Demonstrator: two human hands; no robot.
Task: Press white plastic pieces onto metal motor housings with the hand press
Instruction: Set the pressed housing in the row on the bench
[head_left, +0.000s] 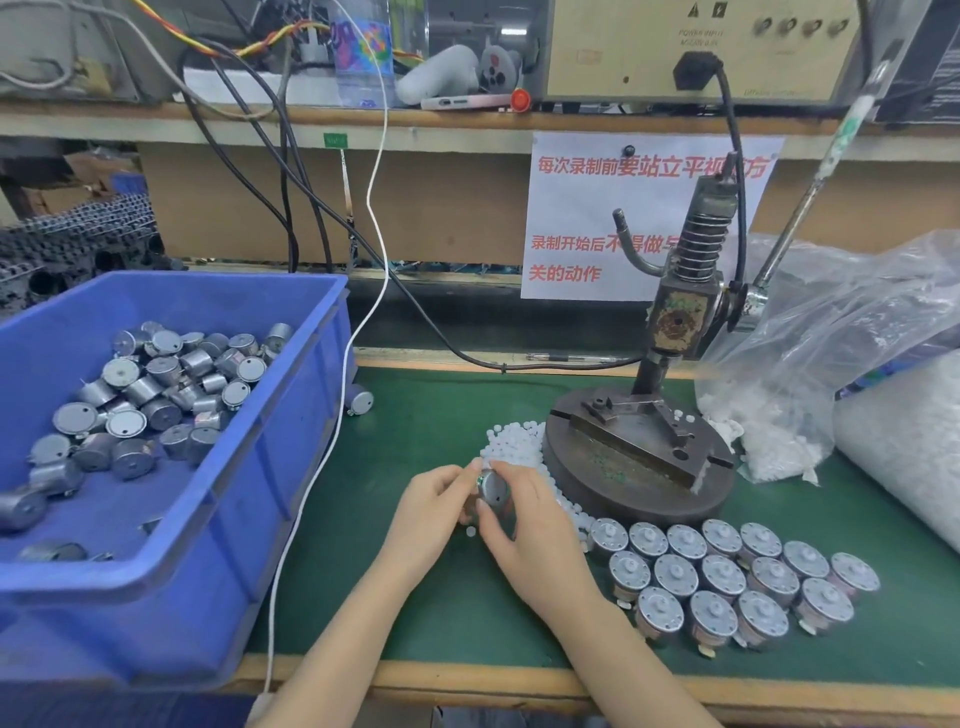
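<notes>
Lower centre: left hand (435, 501) and right hand (527, 535) gripped one motor (492, 488), fingers curled. A white piece (514, 444) probably needed seating squarely.

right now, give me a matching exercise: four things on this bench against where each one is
Things
1. bin
2. press
3. bag
4. housing

Places
a. gripped by left hand and right hand
b. far right of the bench
c. far left, blue
d. centre right, standing on a round dark base

Pairs: 1-c, 2-d, 3-b, 4-a
</notes>
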